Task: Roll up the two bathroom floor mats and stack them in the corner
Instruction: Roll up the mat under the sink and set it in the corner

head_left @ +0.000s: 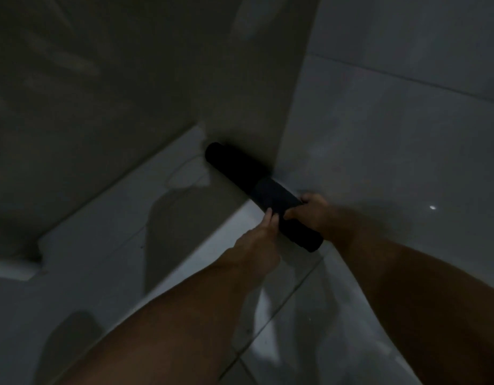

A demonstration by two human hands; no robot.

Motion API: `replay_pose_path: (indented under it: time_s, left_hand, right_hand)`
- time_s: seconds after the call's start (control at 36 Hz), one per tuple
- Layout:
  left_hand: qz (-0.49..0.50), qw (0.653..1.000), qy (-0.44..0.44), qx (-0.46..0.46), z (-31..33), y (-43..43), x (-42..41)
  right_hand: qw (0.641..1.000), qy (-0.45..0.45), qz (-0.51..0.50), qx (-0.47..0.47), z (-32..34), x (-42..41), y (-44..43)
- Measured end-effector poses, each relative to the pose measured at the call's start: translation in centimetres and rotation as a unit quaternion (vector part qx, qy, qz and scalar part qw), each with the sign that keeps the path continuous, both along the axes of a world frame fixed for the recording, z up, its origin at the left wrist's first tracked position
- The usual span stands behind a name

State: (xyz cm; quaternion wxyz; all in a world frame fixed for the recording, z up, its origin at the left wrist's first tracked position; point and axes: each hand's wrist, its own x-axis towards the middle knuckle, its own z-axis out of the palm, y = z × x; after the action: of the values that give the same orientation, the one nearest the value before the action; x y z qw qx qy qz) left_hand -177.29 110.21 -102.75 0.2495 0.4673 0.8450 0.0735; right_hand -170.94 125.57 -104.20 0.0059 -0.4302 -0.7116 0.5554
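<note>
A black rolled mat (pixel 232 163) lies on the pale tiled floor along the foot of the wall, its far end in the corner. A second dark, slightly greyer roll (pixel 276 197) sits over its near half; in the dim light I cannot tell exactly where one roll ends. My left hand (pixel 264 234) pinches this nearer roll from the left side. My right hand (pixel 309 211) wraps over it from the right, fingers closed around it. The near black end (pixel 309 241) sticks out below my hands.
Two tiled walls (pixel 379 120) meet at the corner behind the rolls. A raised pale ledge or step (pixel 123 218) runs along the left wall. The glossy floor tiles (pixel 309 329) show shadows and reflections of my arms.
</note>
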Motion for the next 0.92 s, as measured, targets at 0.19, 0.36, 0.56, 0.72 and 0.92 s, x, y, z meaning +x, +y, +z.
replay_pose_path:
  time_s: [0.19, 0.36, 0.56, 0.72, 0.92]
  left_hand:
    - [-0.053, 0.997, 0.036, -0.045, -0.6, 0.0, -1.1]
    - [-0.072, 0.994, 0.075, -0.032, -1.1, 2.3, -1.8]
    - [-0.069, 0.992, 0.08, -0.066, -1.6, 2.6, -3.2]
    - [-0.077, 0.989, 0.11, -0.06, -1.2, 3.6, -3.1]
    - [-0.051, 0.99, 0.089, -0.1, -0.8, 4.5, -3.0]
  right_hand:
    - [0.991, 0.023, 0.109, 0.069, -0.3, 3.1, -0.9]
    - [0.982, -0.018, 0.112, 0.152, -0.2, 2.4, -0.6]
    - [0.972, -0.113, 0.107, 0.176, 0.0, 1.0, -1.7]
    - [0.869, -0.189, 0.222, 0.4, 0.2, 3.4, -1.1]
    - [0.763, -0.121, 0.297, 0.561, 0.4, 5.0, -2.3]
